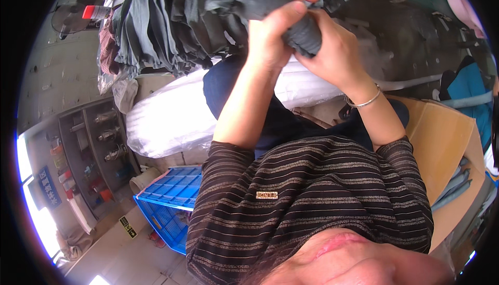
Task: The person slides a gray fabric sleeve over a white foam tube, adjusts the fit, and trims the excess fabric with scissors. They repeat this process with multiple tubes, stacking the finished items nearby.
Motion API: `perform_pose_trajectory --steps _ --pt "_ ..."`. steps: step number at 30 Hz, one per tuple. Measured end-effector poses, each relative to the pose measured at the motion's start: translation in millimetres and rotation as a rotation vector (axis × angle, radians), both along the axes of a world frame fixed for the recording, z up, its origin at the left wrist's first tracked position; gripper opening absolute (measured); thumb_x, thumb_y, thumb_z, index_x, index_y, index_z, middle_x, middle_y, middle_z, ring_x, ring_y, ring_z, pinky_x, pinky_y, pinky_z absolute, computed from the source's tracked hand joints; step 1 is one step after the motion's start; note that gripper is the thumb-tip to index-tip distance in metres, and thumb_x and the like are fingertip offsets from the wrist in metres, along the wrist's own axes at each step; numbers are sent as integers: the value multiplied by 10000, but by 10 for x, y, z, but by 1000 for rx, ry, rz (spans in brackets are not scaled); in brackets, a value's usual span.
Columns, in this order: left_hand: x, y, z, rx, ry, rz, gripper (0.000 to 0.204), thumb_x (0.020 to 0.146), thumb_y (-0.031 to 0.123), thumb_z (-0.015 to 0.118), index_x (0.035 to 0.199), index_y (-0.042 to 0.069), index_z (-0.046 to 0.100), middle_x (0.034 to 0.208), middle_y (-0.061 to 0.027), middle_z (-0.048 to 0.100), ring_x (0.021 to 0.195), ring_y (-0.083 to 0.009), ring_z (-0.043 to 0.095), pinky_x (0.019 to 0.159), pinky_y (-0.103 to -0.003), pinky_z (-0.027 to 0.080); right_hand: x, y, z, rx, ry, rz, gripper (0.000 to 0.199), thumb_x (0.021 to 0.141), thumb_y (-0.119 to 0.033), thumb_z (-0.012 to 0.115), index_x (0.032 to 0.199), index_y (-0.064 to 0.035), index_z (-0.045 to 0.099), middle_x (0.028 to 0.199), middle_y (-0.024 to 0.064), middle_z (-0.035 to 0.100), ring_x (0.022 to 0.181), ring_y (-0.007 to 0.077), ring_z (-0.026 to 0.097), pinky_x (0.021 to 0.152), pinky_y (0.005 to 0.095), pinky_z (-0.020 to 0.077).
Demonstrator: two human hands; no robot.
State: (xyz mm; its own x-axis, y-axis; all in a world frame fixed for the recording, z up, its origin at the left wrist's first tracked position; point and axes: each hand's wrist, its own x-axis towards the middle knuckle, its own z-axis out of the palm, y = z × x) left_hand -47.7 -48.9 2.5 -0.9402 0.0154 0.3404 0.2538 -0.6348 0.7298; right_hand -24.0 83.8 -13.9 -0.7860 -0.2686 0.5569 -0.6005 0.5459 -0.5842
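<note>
While the striped dark shirt point(312, 191) of the person fills the near part of the view, both forearms rise from it toward the far side. Left of the shirt, low in the scene, sits a blue plastic crate point(169, 202) with a ribbed top, and to the right stands an open cardboard box point(442, 139) with grey pieces showing at its edge. Farther on, a bulky white plastic-wrapped bundle point(166, 118) lies across the middle, reaching from the left behind the arms.

Beyond that the left hand point(273, 33) is closed around a rolled piece of dark grey cloth point(306, 35), its thumb pressed along the top of the roll. The right hand point(338, 51), wearing a thin silver bangle point(364, 102) at the wrist, is also closed on the same roll, gripping it from the right side and beneath, so the two hands touch each other around the fabric. The cloth is held up in the air at the far centre of the scene, just in front of a large heap of similar grey garments point(171, 20) that spreads to the far left. A bottle with a red cap point(96, 12) lies at the far left beside that heap.
</note>
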Motion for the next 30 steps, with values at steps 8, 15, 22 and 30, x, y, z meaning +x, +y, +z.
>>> perform_pose_trajectory --steps 8,15,22,30 --pt "13 -312 -74 182 -206 127 69 763 70 622 759 37 562 886 -123 645 1086 -315 609 1087 -481 392 77 557 -278 233 -94 36 496 616 -155 810 1051 -100 579 904 102 681 821 306 674 700 390 534" --pt "-12 -110 -55 -159 20 100 465 782 142 736 1189 22 547 1073 -137 660 1042 -230 595 985 -369 417 74 727 -415 207 -132 -120 494 628 -129 798 1071 -101 582 923 117 682 856 326 672 728 391 534" --pt "-51 -418 -82 -618 233 798 619 688 178 908 1174 61 542 1103 -56 586 954 -144 562 850 -302 470 35 910 -446 247 10 -249 501 625 -115 822 1064 -102 581 925 81 689 861 282 685 724 368 545" --pt "-2 -669 -50 -956 284 701 296 664 97 877 898 56 700 911 -29 611 854 -161 581 765 -287 486 11 932 -526 337 81 -253 520 630 -103 823 1089 -96 578 974 88 680 889 301 675 756 387 540"
